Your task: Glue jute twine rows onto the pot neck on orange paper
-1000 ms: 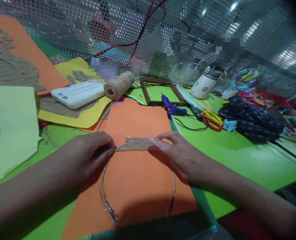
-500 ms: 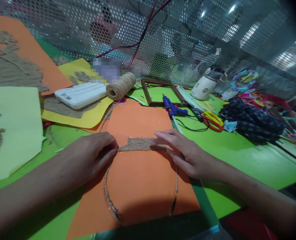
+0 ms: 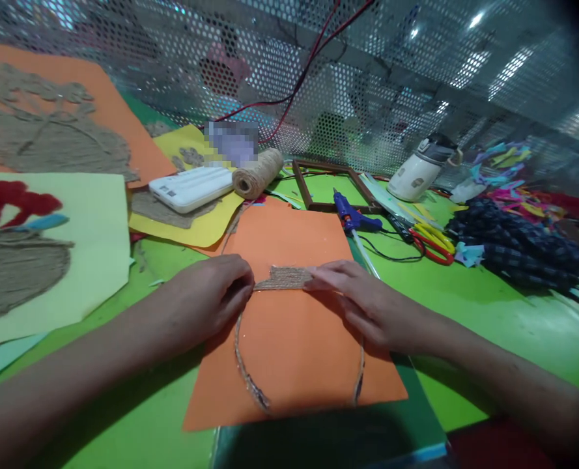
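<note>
On a bright green tabletop (image 3: 465, 326), an orange sheet (image 3: 294, 358) is laid centrally, partly over a dark green board (image 3: 318, 436). Around it, a pale sheet (image 3: 98, 273) is spread at nine o'clock, a yellow sheet (image 3: 211, 229) at ten; a wooden frame (image 3: 302, 185) is placed at one, scissors (image 3: 434, 236) at two, a dark bundle (image 3: 518, 244) between two and three.

No legible wording, brand, number or sign on green desk (image 3: 465, 319). White slab-shaped device (image 3: 196, 189), lying on yellow sheet (image 3: 215, 228) at left, carries small dark printed-looking marks near one end (too tiny to read). Pale bottle (image 3: 416, 174) with dark lid, back right, bears brownish patches on its side; content indistinct. Black pen-like tube (image 3: 399, 227), right of blue glue gun (image 3: 355, 218), shows pale flecks (possibly print, too blurred to tell). Lilac item (image 3: 231, 143) behind device pixelated, its surface unreadable.
</note>
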{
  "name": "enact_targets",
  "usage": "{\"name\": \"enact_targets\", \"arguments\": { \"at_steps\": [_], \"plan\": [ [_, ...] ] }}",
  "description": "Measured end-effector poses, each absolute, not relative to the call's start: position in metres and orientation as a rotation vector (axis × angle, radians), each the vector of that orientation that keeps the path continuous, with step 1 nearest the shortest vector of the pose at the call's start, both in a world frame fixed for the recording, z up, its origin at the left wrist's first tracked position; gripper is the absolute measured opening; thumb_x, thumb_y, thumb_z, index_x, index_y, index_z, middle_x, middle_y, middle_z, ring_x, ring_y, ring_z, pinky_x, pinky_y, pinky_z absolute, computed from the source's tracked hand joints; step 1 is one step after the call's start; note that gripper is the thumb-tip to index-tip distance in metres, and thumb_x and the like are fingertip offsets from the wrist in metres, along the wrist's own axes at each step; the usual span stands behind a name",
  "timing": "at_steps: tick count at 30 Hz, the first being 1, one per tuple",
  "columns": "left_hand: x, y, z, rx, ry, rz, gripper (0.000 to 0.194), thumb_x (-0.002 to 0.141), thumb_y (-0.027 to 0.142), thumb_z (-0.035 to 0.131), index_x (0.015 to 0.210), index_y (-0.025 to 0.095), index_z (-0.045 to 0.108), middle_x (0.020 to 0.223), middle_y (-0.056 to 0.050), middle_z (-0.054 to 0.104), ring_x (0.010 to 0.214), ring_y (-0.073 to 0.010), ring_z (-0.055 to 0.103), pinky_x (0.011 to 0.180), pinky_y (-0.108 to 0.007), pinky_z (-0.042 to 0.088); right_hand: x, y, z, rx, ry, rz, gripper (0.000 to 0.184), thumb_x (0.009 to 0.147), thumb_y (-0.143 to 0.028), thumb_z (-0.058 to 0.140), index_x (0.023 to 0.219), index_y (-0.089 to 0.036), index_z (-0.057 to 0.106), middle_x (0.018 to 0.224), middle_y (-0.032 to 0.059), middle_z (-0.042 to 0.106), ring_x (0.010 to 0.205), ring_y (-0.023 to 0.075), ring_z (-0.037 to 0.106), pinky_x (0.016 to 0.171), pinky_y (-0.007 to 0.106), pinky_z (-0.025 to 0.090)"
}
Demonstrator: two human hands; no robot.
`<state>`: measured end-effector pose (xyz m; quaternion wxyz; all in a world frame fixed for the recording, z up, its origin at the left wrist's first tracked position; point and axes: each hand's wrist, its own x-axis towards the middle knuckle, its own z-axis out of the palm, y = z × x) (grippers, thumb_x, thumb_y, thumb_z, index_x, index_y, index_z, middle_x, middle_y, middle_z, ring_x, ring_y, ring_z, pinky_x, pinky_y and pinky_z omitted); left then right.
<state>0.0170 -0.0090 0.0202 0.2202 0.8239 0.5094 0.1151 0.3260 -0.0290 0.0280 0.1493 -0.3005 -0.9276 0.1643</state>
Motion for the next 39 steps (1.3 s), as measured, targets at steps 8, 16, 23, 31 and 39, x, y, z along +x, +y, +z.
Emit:
{"name": "enact_targets", "arguments": {
  "at_steps": [8, 16, 23, 31, 39],
  "plan": [
    [0.019, -0.011, 0.024, 2.28, 1.426, 0.28, 0.027, 0.095, 0.034, 0.044, 0.087, 0.021, 0.066, 0.088, -0.01, 0.075, 0.073, -0.0227, 0.063, 0.066, -0.035, 0.042, 0.328, -0.021, 0.023, -0.782, -2.754, 0.285, 0.071, 0.09, 0.0, 0.05, 0.158, -0.019, 0.04, 0.14, 0.022, 0.064, 0.131, 0.0354, 0.059, 0.107, 0.063, 0.054],
    [0.018, -0.013, 0.024, 2.291, 1.417, 0.298, 0.026, 0.097, 0.032, 0.045, 0.087, 0.021, 0.066, 0.088, -0.009, 0.074, 0.074, -0.0214, 0.064, 0.067, -0.034, 0.042, 0.308, -0.02, 0.034, -0.698, -2.769, 0.313, 0.072, 0.091, -0.002, 0.052, 0.159, -0.02, 0.038, 0.147, 0.0207, 0.062, 0.14, 0.0331, 0.056, 0.111, 0.058, 0.052],
    [0.017, -0.013, 0.02, 2.299, 1.425, 0.322, 0.026, 0.098, 0.034, 0.046, 0.088, 0.021, 0.066, 0.087, -0.008, 0.074, 0.074, -0.0214, 0.064, 0.067, -0.034, 0.043, 0.268, -0.016, 0.04, -0.668, -2.89, 0.267, 0.055, 0.095, -0.001, 0.048, 0.15, -0.008, 0.049, 0.142, 0.0264, 0.065, 0.136, 0.0356, 0.056, 0.108, 0.058, 0.052],
    [0.018, -0.012, 0.023, 2.254, 1.422, 0.328, 0.021, 0.094, 0.029, 0.049, 0.092, 0.021, 0.068, 0.089, -0.007, 0.077, 0.077, -0.0224, 0.066, 0.069, -0.034, 0.043, 0.278, -0.01, 0.034, -0.733, -2.716, 0.577, 0.061, 0.097, -0.001, 0.047, 0.156, -0.015, 0.046, 0.143, 0.0211, 0.065, 0.133, 0.0297, 0.06, 0.108, 0.052, 0.056],
    [0.021, -0.012, 0.022, 2.278, 1.451, 0.338, 0.021, 0.094, 0.031, 0.048, 0.08, 0.022, 0.061, 0.075, -0.005, 0.069, 0.067, -0.0209, 0.059, 0.065, -0.034, 0.037, 0.262, -0.012, 0.034, -0.661, -2.824, 0.361, 0.059, 0.095, -0.001, 0.05, 0.153, -0.009, 0.049, 0.138, 0.0244, 0.066, 0.131, 0.0336, 0.058, 0.106, 0.054, 0.054]
  ]
}}
